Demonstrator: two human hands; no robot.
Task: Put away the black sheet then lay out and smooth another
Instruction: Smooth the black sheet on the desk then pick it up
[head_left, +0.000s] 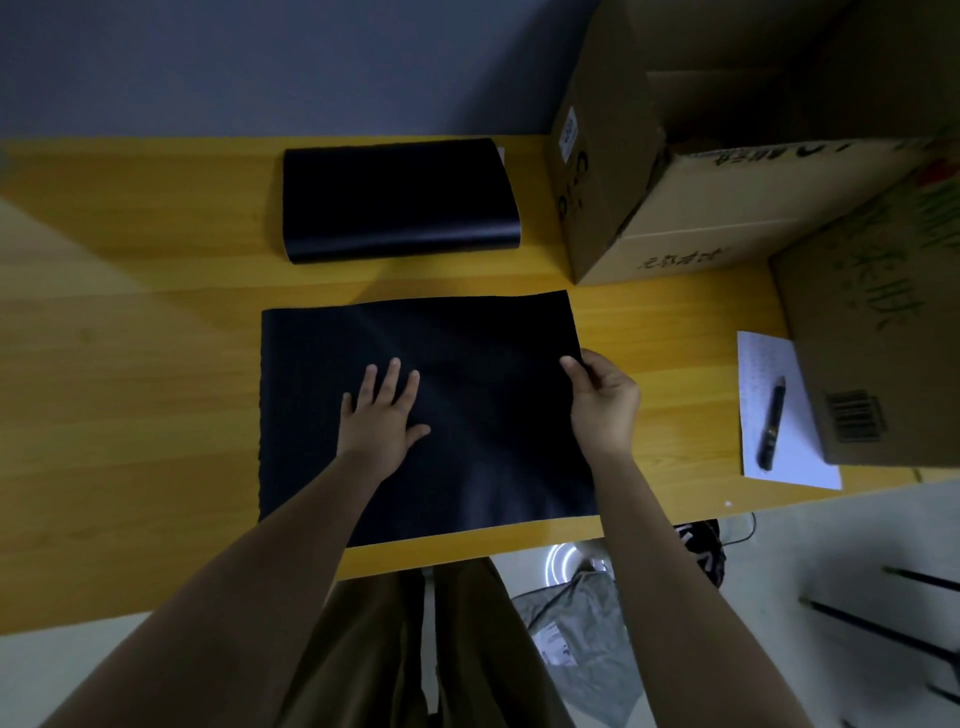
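A black sheet lies spread flat on the yellow wooden table, in front of me. My left hand rests palm down on the sheet's middle, fingers spread. My right hand pinches the sheet's right edge between thumb and fingers. Behind the sheet, near the wall, sits a stack of folded black sheets with a rounded front fold.
Open cardboard boxes stand at the back right, and another box sits at the right edge. Beside it a dark pen lies on white paper. A grey bag lies on the floor below the table edge.
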